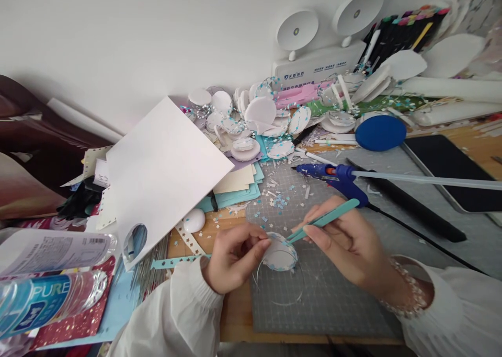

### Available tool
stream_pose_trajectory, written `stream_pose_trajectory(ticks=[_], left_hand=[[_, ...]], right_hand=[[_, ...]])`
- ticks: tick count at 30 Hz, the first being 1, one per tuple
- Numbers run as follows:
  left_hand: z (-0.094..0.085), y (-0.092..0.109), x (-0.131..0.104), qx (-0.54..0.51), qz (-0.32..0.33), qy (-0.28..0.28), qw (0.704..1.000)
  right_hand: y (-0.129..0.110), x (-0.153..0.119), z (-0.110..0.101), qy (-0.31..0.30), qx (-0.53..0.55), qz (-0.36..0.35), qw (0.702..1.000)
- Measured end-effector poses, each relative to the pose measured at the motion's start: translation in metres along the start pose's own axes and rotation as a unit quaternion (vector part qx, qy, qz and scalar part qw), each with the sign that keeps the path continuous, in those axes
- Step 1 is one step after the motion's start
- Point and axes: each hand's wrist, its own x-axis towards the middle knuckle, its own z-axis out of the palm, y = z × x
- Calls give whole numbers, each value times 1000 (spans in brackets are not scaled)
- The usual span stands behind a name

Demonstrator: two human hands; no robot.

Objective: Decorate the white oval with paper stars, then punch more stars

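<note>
My left hand [239, 255] pinches the left edge of a small white foam disc [279, 258] whose rim carries pale blue and white paper bits. A thin clear wire loops out below the disc over the mat. In my right hand [345, 242] is a pair of teal tweezers [333, 213], held like a pen. Their tips touch or nearly touch the disc's upper right rim; whether a bit is between them is too small to tell. Tiny blue and white paper flowers [279, 201] lie scattered on the grey cutting mat [325, 307] beyond the disc.
A blue glue gun [325, 173] with a long glue stick lies behind my right hand. Near it are a black cutter-like tool [415, 205], a phone [455, 169] and a blue round lid [380, 132]. White discs [260, 110] pile at the back. A white board [168, 169] and water bottle [43, 299] stand left.
</note>
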Motion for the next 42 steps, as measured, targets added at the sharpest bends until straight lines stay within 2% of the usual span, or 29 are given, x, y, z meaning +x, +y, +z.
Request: stream_pose_trajectory(ticks=[6, 15, 21, 42], left_hand=[[3, -1, 0, -17, -17, -1, 1000], [3, -1, 0, -37, -27, -6, 999], [3, 0, 0, -18, -30, -4, 999], [4, 0, 2, -52, -54, -2, 997]], right_hand=[[0, 1, 1, 1, 17, 14, 1000], [1, 1, 1, 20, 65, 81, 994], [0, 1, 0, 20, 66, 74, 995], [0, 1, 1, 24, 64, 69, 995]])
